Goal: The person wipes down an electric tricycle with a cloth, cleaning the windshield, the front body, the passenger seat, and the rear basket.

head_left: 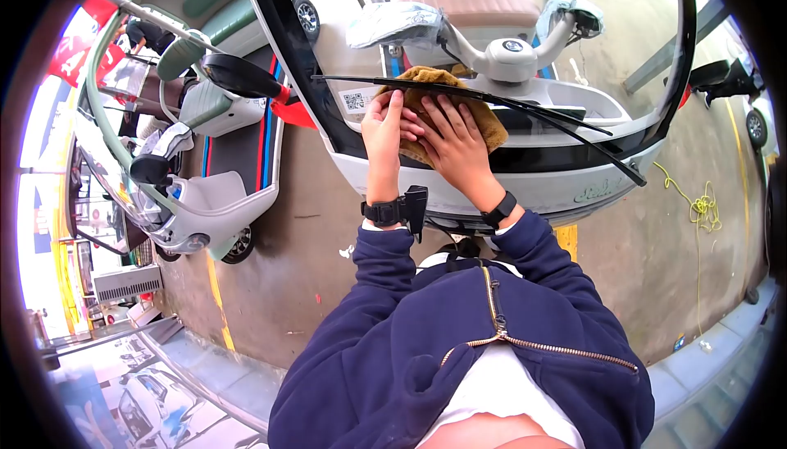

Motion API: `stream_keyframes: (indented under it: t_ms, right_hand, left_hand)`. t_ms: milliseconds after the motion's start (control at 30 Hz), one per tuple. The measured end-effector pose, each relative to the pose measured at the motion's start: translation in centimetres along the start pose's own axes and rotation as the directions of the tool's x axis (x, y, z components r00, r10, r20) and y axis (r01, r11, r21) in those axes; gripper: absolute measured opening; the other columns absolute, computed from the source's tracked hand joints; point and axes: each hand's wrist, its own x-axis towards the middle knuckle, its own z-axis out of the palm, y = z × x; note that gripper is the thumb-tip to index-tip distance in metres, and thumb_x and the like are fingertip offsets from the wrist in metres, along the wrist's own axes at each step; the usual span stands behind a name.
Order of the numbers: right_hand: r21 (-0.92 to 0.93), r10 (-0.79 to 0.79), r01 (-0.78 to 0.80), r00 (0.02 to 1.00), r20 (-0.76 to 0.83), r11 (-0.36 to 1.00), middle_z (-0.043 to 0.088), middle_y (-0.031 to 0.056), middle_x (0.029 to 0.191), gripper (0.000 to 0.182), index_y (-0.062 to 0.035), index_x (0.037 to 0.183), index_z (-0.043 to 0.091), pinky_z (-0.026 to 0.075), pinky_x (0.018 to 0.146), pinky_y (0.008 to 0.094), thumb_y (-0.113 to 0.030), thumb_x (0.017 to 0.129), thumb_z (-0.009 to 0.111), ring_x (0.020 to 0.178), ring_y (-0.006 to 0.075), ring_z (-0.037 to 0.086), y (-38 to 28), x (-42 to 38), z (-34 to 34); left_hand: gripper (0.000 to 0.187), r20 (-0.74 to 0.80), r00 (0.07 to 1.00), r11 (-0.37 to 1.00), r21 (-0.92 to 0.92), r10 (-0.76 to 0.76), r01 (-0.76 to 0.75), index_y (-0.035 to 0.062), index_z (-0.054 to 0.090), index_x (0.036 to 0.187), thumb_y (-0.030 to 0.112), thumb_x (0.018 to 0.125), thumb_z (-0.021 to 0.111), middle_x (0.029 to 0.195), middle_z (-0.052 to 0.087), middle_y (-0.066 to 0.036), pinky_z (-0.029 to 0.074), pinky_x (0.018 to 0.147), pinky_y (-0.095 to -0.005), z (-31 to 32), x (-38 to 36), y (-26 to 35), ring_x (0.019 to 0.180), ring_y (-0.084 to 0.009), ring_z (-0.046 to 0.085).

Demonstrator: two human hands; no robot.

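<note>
A brown, fuzzy cleaning cloth (492, 127) is spread against the lower windshield of a small white vehicle, beneath a black wiper arm (525, 108). My left hand (384, 133) is at the cloth's left edge with its fingers curled in; part of its hold is hidden. Beside it, touching or nearly touching, my right hand (456, 144) lies on the cloth with its fingers stretched out flat. A QR code sticker (354, 102) shows just left of my left hand. Black bands circle both my wrists.
Inside the windshield are handlebars (510, 59) with plastic-wrapped grips and a pinkish seat (467, 2). A green-and-white vehicle (217, 195) stands to the left. A yellow-green rope (703, 209) lies on the floor at right. A printed board (156, 400) is at lower left.
</note>
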Motion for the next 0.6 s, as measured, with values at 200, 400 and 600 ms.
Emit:
stream_keyframes:
  t_ms: [200, 400, 600]
  right_hand:
    - [-0.004, 0.056, -0.057, 0.987, -0.149, 0.998, 0.048, 0.0006, 0.137, 0.059, -0.0309, 0.139, 0.054, 0.038, 0.111, 0.0349, -0.029, 0.083, 0.071, 0.134, 0.0198, 0.041, 0.0, -0.8, -0.7]
    - [-0.064, 0.165, -0.173, 0.979, -0.121, 0.983, 0.049, 0.0065, 0.129, 0.064, -0.0259, 0.137, 0.055, 0.04, 0.1, 0.0371, -0.035, 0.077, 0.076, 0.119, 0.0264, 0.045, 0.4, -1.0, -0.9]
    - [-0.026, 0.068, -0.069, 0.997, -0.03, 0.997, 0.052, 0.0056, 0.112, 0.066, -0.0138, 0.131, 0.054, 0.041, 0.087, 0.0388, -0.036, 0.073, 0.074, 0.103, 0.0247, 0.05, 1.0, 0.0, -0.7]
  left_hand:
    - [0.044, -0.143, 0.889, 0.595, 0.787, 0.435, -0.164, 0.0064, 0.062, 0.111, 0.034, 0.082, 0.079, 0.072, 0.058, -0.009, 0.048, 0.062, -0.0367, 0.4, -2.4, -0.7, 0.065, -0.0231, 0.06]
    - [0.044, 0.13, 0.647, 0.293, 0.813, 0.751, -0.503, 0.0047, 0.062, 0.122, 0.021, 0.084, 0.076, 0.113, 0.053, -0.016, 0.047, 0.09, -0.0408, 1.1, -1.3, -3.2, 0.105, -0.0342, 0.054]
    - [0.032, 0.048, 0.716, 0.484, 0.706, 0.696, -0.517, 0.0038, 0.064, 0.118, 0.012, 0.087, 0.069, 0.108, 0.057, -0.017, 0.05, 0.084, -0.0404, 0.9, -1.5, -4.5, 0.097, -0.0354, 0.059]
